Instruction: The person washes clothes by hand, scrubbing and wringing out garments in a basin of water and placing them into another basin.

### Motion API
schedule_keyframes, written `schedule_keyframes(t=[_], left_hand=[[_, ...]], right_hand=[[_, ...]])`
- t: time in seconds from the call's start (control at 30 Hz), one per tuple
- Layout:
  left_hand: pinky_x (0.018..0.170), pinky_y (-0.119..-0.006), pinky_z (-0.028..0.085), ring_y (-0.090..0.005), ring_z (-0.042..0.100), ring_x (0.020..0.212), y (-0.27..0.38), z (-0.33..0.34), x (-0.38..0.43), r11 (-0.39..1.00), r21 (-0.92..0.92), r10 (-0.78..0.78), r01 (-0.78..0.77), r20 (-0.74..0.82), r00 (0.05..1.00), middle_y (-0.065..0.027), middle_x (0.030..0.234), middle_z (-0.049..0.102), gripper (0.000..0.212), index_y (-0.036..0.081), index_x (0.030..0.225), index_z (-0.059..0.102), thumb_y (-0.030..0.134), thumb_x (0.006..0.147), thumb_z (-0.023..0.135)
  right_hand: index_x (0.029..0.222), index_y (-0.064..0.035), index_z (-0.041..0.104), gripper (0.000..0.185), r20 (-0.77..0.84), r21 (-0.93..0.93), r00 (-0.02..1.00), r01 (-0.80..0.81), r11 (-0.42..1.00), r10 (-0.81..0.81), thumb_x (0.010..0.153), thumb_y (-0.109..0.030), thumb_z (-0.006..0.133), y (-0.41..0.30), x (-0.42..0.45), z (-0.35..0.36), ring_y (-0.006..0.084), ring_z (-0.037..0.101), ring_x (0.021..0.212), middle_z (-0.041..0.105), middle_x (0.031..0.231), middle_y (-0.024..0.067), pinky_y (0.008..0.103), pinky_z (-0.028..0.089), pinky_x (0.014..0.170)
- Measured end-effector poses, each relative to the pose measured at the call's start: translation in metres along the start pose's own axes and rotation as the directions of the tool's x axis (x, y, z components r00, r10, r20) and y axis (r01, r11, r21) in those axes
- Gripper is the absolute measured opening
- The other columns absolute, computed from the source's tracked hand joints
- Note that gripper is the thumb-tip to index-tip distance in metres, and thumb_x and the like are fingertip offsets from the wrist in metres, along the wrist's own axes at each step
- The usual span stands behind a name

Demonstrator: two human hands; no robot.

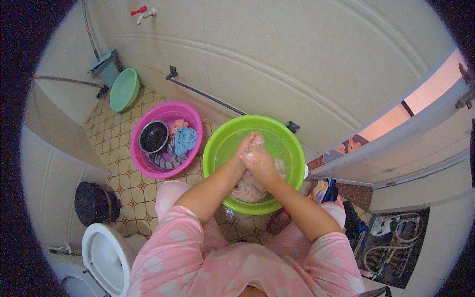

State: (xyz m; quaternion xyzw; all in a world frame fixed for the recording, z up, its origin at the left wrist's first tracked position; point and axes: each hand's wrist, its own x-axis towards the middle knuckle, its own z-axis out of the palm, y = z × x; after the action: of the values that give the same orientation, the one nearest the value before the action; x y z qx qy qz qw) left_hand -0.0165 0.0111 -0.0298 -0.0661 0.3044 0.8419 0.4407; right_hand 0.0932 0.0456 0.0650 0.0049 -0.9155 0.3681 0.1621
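In front of me a lime-green plastic basin [212, 174] stands on the tiled floor with water in it. My left hand [249, 145] and my right hand [259, 161] are pressed together over its middle. Both are closed around a bunched, wet part of a pale pinkish cloth [249, 191]. The rest of the cloth hangs or lies in the water towards the near side, partly hidden by my right hand and forearm. How the fingers lap over each other is hard to make out.
Left of it, a pink basin [135, 159] contains a dark bowl [154, 136], a blue cloth [185, 141] and striped fabric [169, 162]. A pale green basin [124, 90] leans near the wall. A black bucket [91, 204] and toilet [105, 256] stand left; a door [419, 159] is right.
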Motion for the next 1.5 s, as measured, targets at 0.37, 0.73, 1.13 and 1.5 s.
schedule_keyframes(t=[0.37,0.73,1.13,1.5], left_hand=[[0.062,-0.030,0.047,-0.0154,0.054,0.071,-0.001,0.020,-0.035,0.986,0.169,0.018,-0.010,-0.045,0.999,-0.0054,0.078,0.056,0.041,0.008,0.084,0.051,0.047,0.085,0.041],[0.070,-0.030,0.048,-0.0205,0.051,0.095,0.002,-0.044,0.001,0.665,0.679,0.452,-0.311,-0.035,0.891,-0.0099,0.107,0.051,0.053,0.010,0.118,0.045,-0.010,0.068,0.045],[0.078,-0.034,0.045,-0.0234,0.056,0.084,0.018,-0.030,0.000,0.992,-0.125,0.061,0.019,0.606,0.793,-0.0083,0.092,0.060,0.036,0.008,0.095,0.056,0.038,0.087,0.039],[0.068,-0.035,0.046,-0.0191,0.055,0.075,-0.004,0.025,-0.050,0.999,0.013,0.041,-0.042,0.060,0.997,-0.0059,0.079,0.058,0.032,0.011,0.084,0.054,0.040,0.085,0.043]], right_hand=[[0.087,0.0028,0.054,0.042,-0.118,-0.062,0.905,-0.418,0.906,0.409,0.086,-0.037,0.040,0.059,0.021,-0.020,0.0367,0.054,0.077,0.057,0.083,0.0223,0.0436,0.041,0.070],[0.108,0.0058,0.049,0.052,0.306,-0.224,0.736,-0.560,0.797,0.603,0.076,-0.034,0.057,0.076,0.009,-0.002,0.0366,0.050,0.100,0.051,0.107,0.0262,0.0387,0.038,0.087],[0.108,0.0002,0.049,0.039,-0.116,-0.134,0.993,-0.012,0.991,-0.004,0.078,-0.024,0.053,-0.006,0.008,0.013,0.0391,0.048,0.096,0.043,0.115,0.0253,0.0409,0.039,0.083],[0.090,-0.0023,0.054,0.029,-0.009,-0.058,0.978,-0.207,0.977,0.207,0.084,-0.029,0.044,0.014,0.022,-0.006,0.0369,0.051,0.090,0.049,0.104,0.0242,0.0438,0.041,0.075]])
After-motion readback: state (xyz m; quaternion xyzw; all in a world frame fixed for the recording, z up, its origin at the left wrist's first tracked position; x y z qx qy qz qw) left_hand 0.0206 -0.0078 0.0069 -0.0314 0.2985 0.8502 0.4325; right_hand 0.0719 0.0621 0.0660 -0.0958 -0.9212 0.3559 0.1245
